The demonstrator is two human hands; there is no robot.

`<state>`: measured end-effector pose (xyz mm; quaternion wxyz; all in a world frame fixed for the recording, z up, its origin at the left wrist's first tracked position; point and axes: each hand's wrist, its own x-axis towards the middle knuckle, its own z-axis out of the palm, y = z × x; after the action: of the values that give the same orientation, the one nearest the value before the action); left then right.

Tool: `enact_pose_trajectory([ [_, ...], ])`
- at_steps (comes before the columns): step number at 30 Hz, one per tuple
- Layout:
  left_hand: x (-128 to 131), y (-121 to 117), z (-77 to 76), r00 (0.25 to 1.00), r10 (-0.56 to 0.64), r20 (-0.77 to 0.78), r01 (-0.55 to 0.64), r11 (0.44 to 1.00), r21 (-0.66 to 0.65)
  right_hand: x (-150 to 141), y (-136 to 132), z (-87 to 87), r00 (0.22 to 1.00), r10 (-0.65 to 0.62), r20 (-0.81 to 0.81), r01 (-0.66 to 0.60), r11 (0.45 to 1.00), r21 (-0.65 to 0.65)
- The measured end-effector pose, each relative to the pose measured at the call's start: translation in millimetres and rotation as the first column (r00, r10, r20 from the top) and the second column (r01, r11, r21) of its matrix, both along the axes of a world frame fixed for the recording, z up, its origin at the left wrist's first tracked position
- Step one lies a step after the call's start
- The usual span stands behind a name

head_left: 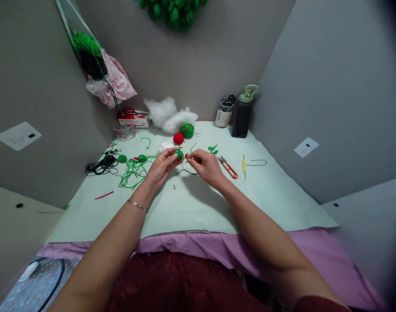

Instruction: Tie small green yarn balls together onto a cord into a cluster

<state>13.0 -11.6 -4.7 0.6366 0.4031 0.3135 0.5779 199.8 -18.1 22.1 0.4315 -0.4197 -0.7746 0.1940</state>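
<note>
Dark red clothing (172, 281) is seen nearest the camera, at the lower edge of the view. Beyond it, most of the work area is covered by a pale green sheet (191, 212), under whose front edge a purple-pink cloth (331, 260) is draped. At the upper left, green and black yarn is carried in a hanging bag (116, 80), and a bunch of green pieces (175, 11) is hung on the back wall. White stuffing (163, 112) is heaped at the back of the sheet, and a dark bottle (242, 117) is stood upright at the back right, beside a labelled jar (223, 115). Over the middle of the sheet, a small green ball (179, 154) is held between the thumb and fingers of the left hand (163, 164). The fingertips of the right hand (206, 167) are drawn together in a pinch just to the right of that ball, by a tiny red piece (186, 156); exactly what is gripped there cannot be told. Loose green yarn (131, 175) is strewn left of the hands, near tangled black yarn (103, 165). Orange-handled snips (228, 168) and a yellow-handled hook (244, 167) are laid to the right. Behind the hands, a larger green ball (187, 131) is set close to a smaller red ball (178, 138).
</note>
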Motion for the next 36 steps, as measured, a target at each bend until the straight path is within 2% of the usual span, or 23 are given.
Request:
enact_pose_trajectory([
  [9, -0.3, 0.9, -0.5, 1.000, -0.006, 0.002, 0.006, 1.000, 0.002, -1.0, 0.6, -1.4, 1.000, 0.003, -0.002, -0.003, 1.000, 0.010],
  [15, 0.5, 0.1, -0.4, 1.000, -0.006, -0.009, 0.006, 1.000, 0.007, -2.4, 0.0, -2.6, 1.000, -0.021, 0.003, 0.021, 0.999, -0.024],
  [18, 1.0, 0.0, -1.3, 1.000, -0.004, -0.008, 0.004, 1.000, 0.003, -4.3, 1.3, -7.1, 0.999, -0.019, -0.043, 0.016, 0.997, -0.080],
  [23, 1.8, 0.7, -3.3, 1.000, 0.001, -0.009, -0.001, 1.000, -0.015, -7.4, 5.8, -15.2, 0.988, 0.018, -0.152, -0.047, 0.981, -0.186],
  [31, 1.2, 1.2, -3.7, 1.000, -0.012, 0.016, 0.013, 0.999, -0.048, -10.1, 7.6, -15.0, 0.946, 0.099, -0.309, -0.191, 0.940, -0.283],
  [36, 1.6, 1.1, -5.3, 1.000, -0.009, 0.006, 0.009, 0.998, -0.055, -11.1, 9.9, -19.0, 0.947, 0.100, -0.304, -0.202, 0.923, -0.327],
])
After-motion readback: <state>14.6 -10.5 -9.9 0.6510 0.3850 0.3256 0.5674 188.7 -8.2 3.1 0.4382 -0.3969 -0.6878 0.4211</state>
